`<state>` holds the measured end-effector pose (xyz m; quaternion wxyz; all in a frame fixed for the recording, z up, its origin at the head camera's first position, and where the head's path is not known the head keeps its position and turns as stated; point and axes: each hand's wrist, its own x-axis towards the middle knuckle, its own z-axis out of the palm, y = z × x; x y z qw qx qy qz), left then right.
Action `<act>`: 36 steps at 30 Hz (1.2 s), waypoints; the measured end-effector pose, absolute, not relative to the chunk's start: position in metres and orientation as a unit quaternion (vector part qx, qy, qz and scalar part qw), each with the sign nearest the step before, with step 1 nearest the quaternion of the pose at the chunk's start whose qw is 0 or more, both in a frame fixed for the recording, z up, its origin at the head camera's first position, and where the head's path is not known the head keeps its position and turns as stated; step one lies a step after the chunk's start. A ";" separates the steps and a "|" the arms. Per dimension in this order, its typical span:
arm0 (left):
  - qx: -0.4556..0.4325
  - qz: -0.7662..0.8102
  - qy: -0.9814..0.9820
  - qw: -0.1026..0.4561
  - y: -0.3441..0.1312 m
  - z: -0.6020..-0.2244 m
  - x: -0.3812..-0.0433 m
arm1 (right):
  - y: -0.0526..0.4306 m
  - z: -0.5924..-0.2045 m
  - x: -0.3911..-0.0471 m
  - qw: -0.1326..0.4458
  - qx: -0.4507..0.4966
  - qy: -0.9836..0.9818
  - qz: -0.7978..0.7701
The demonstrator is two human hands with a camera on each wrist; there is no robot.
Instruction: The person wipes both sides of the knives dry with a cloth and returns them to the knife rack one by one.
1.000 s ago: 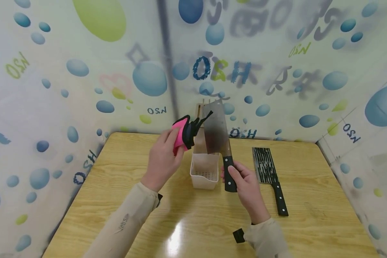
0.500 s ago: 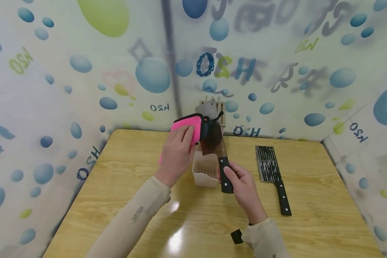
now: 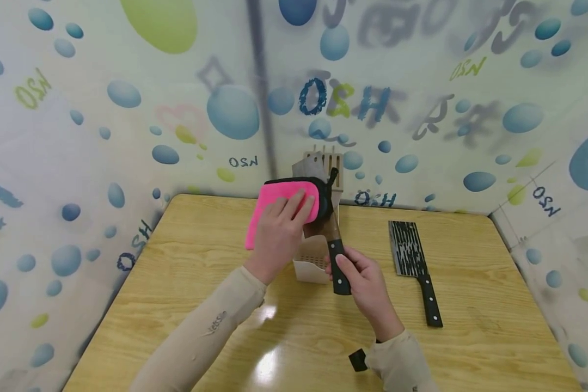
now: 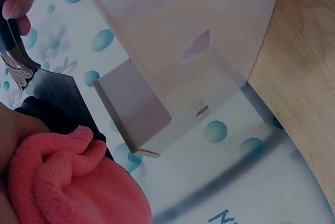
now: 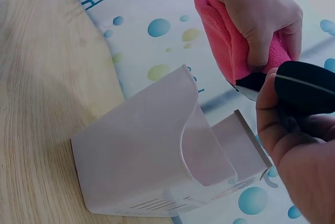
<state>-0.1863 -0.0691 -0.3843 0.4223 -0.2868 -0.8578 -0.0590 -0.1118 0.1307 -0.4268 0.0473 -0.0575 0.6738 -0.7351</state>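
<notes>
My right hand (image 3: 372, 291) grips the black riveted handle of a cleaver (image 3: 339, 267), which is held tilted with its blade pointing up and away. In my left hand (image 3: 276, 234) is a folded fluffy pink cloth (image 3: 267, 204) with black trim, laid over the blade. Only the blade's far corner shows above the cloth; most of it is hidden. The left wrist view shows the cloth (image 4: 84, 187) bunched against the dark blade (image 4: 63, 96). Seen from the right wrist, the left thumb (image 5: 259, 51) pinches the cloth near the right hand's fingers.
Just behind the cleaver stands a pale plastic knife holder (image 3: 310, 270) with a slotted upper back part (image 3: 337, 169). A second cleaver (image 3: 408, 250) with a black-streaked blade lies on the wooden table (image 3: 470, 283) to the right. A patterned curtain (image 3: 176, 81) surrounds the table.
My left hand has brought the pink cloth rightward onto the cleaver's blade, covering most of it. The cleaver has shifted slightly left, still in the right hand.
</notes>
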 end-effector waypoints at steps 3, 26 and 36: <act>-0.298 -0.051 -0.861 0.409 -0.068 -0.384 -0.186 | 0.131 -0.426 -0.112 0.049 -0.057 0.674 -0.735; -0.374 -0.013 -0.872 0.317 -0.069 -0.373 -0.187 | 0.134 -0.421 -0.110 0.042 -0.054 0.679 -0.731; -0.380 0.031 -0.870 0.314 -0.071 -0.370 -0.184 | 0.135 -0.421 -0.113 0.044 -0.048 0.687 -0.723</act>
